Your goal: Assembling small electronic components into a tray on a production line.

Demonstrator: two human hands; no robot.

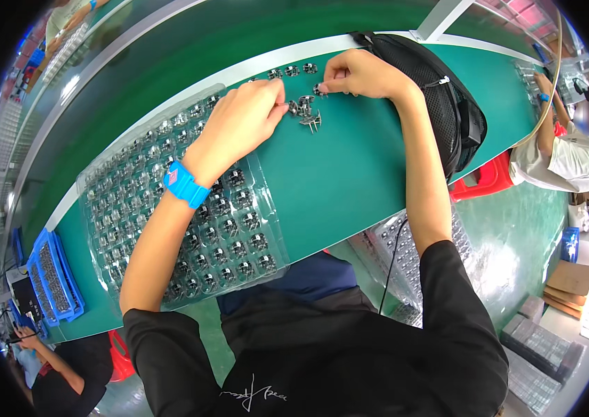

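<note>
My right hand (365,75) pinches a small black-and-silver component (318,90) between thumb and fingertips, just above the green tabletop. My left hand (244,115) is closed, its thumb and fingertips at another small component (293,108), which it appears to grip by the edge. Between and just below the hands lies a loose cluster of like components (305,104), one with thin metal pins (314,122) sticking out. Beyond the hands, 3 more components (292,71) sit in a row. Under my left forearm spreads a clear plastic tray (271,240), its pockets filled with such components.
A black mesh bag (440,90) stands by my right forearm. Blue trays of small parts (54,278) are at the table's left end. Below the right table edge are stacked clear trays (392,243) and a red stool (487,181). Other people work at both sides.
</note>
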